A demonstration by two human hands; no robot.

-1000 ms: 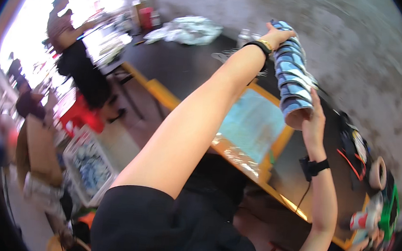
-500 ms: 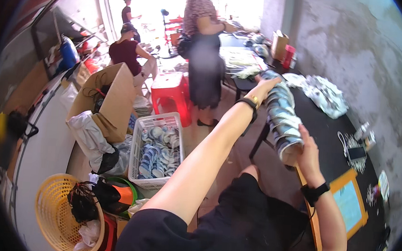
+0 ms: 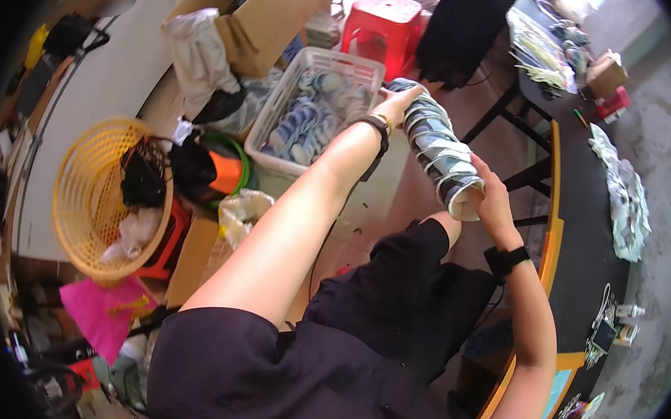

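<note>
I hold a long stack of nested, round fabric cups (image 3: 436,148), patterned in blue, grey and white, across the space in front of me. My left hand (image 3: 397,106) grips its far left end. The fingers of my right hand (image 3: 494,202) are wrapped round the near right end, where a pale, hollow rim shows. The stack tilts down toward my right hand. Left of it, a white plastic crate (image 3: 276,163) on the floor holds several rows of similar blue and white fabric cups (image 3: 306,128); its right part is hazy.
A dark table (image 3: 580,307) with an orange edge runs along my right, bearing a pale crumpled cloth (image 3: 619,192). Beyond the crate stands a red stool (image 3: 381,28) beside a person's dark skirt (image 3: 468,31). At left are a yellow basket (image 3: 75,213) and a cardboard box (image 3: 271,23).
My view has turned down and left. The stack, still in both hands, has moved away from the table toward the crate.
</note>
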